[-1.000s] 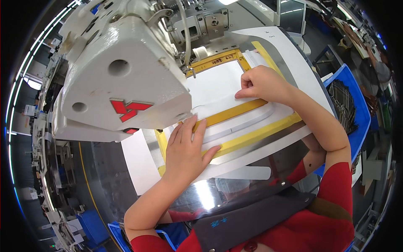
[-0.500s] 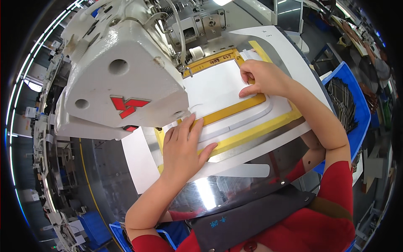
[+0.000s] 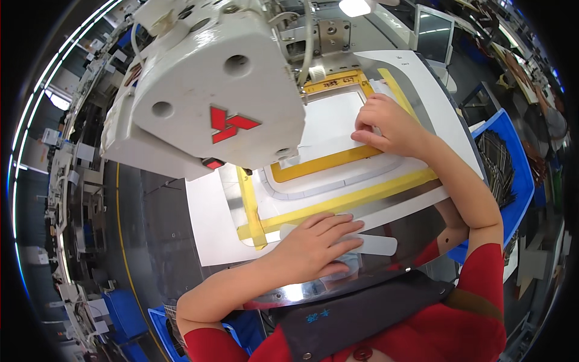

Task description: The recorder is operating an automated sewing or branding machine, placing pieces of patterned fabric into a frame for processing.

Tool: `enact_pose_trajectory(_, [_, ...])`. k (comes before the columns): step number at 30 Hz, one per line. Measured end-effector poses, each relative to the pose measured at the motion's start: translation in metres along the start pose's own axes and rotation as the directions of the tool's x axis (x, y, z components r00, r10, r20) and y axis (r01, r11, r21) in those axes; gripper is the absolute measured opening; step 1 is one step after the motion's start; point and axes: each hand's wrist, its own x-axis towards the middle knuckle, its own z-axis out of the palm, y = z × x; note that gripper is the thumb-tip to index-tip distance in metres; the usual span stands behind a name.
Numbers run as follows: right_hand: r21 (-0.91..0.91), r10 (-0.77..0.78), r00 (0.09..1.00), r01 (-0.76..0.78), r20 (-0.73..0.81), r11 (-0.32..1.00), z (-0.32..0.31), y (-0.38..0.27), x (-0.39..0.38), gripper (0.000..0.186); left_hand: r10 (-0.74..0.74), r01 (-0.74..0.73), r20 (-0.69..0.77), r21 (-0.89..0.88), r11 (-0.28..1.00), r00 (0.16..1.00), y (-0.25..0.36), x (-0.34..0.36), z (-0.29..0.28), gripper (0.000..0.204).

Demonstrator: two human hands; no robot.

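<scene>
pressing flat, the left hand [image 3: 318, 246] pins a thin white strip [image 3: 374, 244] on the steel table [image 3: 181, 211]; the right hand [image 3: 389, 123], fingers curled, steadies the yellow-taped template [image 3: 338, 202]. the strip looks light, floppy, best lifted by its end.

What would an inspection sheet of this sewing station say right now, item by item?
Surface: shiny metal machine table, glare near its front edge.
Job's things: white template sheet with yellow tape frames; a loose white strip lies under the left hand's fingertips.
Clutter: nothing seen on the table besides these.
Grips: left hand flat, palm down on the strip and sheet; right hand presses fingertips on the inner white panel.
Cables: a hose runs down the white sewing machine head.
Surroundings: blue bin of dark strips at right; small monitor behind.
</scene>
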Motion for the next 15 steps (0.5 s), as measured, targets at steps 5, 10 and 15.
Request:
enact_pose_trajectory(5, [0.161,-0.192,0.980,0.196,-0.041,0.967,0.041,-0.043,0.018,0.026,0.017,-0.018,0.011,0.057,0.998,1.000,-0.002,0.003,0.012,0.047])
enact_pose_trajectory(10, [0.176,-0.181,0.983,0.180,-0.009,0.968,0.044,-0.056,0.025,0.027,0.072,-0.060,-0.147,0.085,0.995,0.987,-0.003,-0.007,0.019,0.040])
enact_pose_trajectory(15, [0.233,0.094,0.993,-0.076,-0.066,0.970,0.044,-0.040,0.038,0.029,0.058,0.035,-0.400,0.222,0.974,0.915,0.017,-0.027,-0.011,0.034])
